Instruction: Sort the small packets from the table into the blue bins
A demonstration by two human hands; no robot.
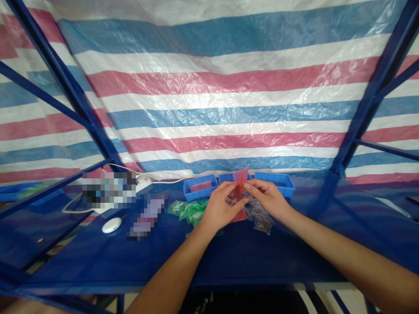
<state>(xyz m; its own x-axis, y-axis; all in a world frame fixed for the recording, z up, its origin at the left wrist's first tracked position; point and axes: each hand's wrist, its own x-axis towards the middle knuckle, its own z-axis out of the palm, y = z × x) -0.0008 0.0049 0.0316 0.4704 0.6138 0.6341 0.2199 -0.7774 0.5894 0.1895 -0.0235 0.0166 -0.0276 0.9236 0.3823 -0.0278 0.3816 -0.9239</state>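
Between my two hands a small red plastic bag is held upright above the blue table. My left hand is closed on its left side, thumb and fingers pinching. My right hand pinches the bag's right side with thumb and forefinger. Below the hands lies more red plastic, partly hidden. Green plastic bags are heaped left of my left hand. Several clear bags with dark contents lie under my right hand. What the red bag contains cannot be made out.
Behind the hands stand a left blue bin with a pink item inside, a middle bin and a right bin. On the left are a white oval object, a power strip with cables and blurred items. Blue metal posts frame a striped sheet.
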